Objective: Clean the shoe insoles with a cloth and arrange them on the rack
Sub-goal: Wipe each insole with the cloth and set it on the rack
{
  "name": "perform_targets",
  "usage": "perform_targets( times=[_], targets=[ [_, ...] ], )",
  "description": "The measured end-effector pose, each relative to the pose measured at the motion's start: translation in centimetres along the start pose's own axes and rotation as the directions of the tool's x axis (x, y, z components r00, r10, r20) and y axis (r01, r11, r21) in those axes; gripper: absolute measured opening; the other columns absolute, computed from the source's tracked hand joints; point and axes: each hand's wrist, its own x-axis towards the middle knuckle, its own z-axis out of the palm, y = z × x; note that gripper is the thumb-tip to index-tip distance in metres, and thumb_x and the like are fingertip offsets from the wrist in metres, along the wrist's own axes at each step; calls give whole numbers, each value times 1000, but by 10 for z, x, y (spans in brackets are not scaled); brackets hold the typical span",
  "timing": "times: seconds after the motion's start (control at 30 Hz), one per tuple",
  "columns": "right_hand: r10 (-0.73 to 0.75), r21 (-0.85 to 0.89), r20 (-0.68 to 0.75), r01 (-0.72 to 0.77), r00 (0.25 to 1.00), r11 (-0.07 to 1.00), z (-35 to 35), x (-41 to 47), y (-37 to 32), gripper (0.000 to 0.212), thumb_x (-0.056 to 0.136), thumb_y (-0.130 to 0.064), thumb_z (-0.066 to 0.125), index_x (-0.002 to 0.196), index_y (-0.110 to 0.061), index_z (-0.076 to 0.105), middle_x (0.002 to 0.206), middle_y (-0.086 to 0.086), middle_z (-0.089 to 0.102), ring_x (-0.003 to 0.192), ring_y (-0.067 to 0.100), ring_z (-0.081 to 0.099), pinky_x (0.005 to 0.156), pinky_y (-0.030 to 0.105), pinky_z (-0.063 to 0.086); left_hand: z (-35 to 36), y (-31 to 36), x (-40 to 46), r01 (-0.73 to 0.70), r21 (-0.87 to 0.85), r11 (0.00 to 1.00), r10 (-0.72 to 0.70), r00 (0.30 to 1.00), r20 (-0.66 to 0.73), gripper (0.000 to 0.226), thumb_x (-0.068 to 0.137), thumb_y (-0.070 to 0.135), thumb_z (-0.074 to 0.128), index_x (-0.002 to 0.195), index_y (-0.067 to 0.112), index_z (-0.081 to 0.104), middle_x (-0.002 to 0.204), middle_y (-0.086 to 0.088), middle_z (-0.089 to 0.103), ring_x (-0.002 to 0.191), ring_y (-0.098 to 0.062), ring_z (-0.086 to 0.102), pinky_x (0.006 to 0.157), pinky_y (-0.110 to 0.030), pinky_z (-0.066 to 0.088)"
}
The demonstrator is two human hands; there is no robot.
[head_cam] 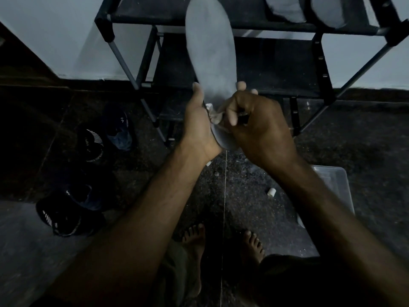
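1. The insole (210, 52) I hold is a long, flat, pale grey piece with a rounded toe and a matte, slightly scuffed surface; it stands up in front of the rack (243, 25), toe pointing away from me.
2. The rack is a black frame of thin metal tubes with dark fabric shelves; two more grey insoles (309, 9) lie on its top shelf, to the right.
3. My left hand (199, 120) grips the heel end of the insole along its left edge, thumb stretched up the side and fingers wrapped behind.
4. My right hand (254, 122) is curled tight around a crumpled white cloth (215, 116), pressing it against the lower part of the insole.
5. The floor (243, 196) is dark speckled stone. Dark sneakers (88, 173) with white stripes sit on it to my left, and a clear plastic box (332, 187) sits to my right.
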Motion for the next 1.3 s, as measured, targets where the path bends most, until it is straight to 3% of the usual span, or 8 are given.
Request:
perform_targets(
  times=[0.23,0.47,0.63,0.73,0.87,1.07,1.17,1.3],
  targets=[
    [-27,12,329,25,944,1000,-22,4,-9,32,82,-9,69,64,-25,47,80,7,69,79,17,66,69,41,53,-3,4,-1,-58,9,998,59,998,-14,70,100,57,25,108,-2,60,104,-17,67,121,-31,55,91,-41,51],
    [-41,-27,-47,39,998,999,1,5,-4,23,82,1,66,67,-10,53,73,11,66,72,25,64,68,42,51,3,1,-2,3,37,999,-2,1000,-28,76,98,60,24,122,-7,52,129,-20,56,128,-28,49,97,-40,45],
    [-62,6,313,63,948,998,-21,4,-12,29,80,-11,69,65,-24,48,77,4,68,75,13,65,68,33,53,-6,6,-1,-58,26,998,59,997,-43,73,100,55,26,106,-5,68,102,-18,69,119,-31,58,92,-41,52],
    [-30,-8,135,32,990,999,-15,4,-5,21,82,-14,66,66,-17,53,73,4,67,73,13,65,69,32,52,0,1,-3,-11,69,998,14,999,-52,75,99,57,25,110,-5,64,103,-18,67,112,-26,61,99,-41,46],
    [-24,-84,-152,11,988,996,-4,8,4,18,80,-7,59,63,-12,53,68,4,61,67,20,60,62,41,50,8,-9,-3,-4,156,988,23,992,-125,55,102,51,19,85,10,51,79,-8,60,77,-16,61,78,-30,44],
    [-15,49,345,-2,938,999,-25,10,-7,36,81,-6,73,63,-26,50,79,6,71,80,14,68,79,19,50,-3,-1,-1,-12,42,999,15,998,-63,78,99,56,31,94,-11,70,105,-23,65,108,-31,59,110,-43,37],
    [-7,5,187,6,982,1000,-20,9,0,32,80,-2,71,63,-21,52,74,5,69,75,15,66,78,26,50,2,-3,-3,-7,59,998,12,997,-79,77,100,56,28,98,-9,70,106,-20,63,109,-29,60,104,-42,41],
    [-34,-95,-149,20,988,995,-3,9,6,21,78,2,64,63,-10,54,67,7,62,68,22,61,62,41,48,11,-10,-5,-14,211,977,45,989,-141,60,102,51,17,80,10,54,70,-9,65,70,-18,66,77,-30,45]
  ],
)
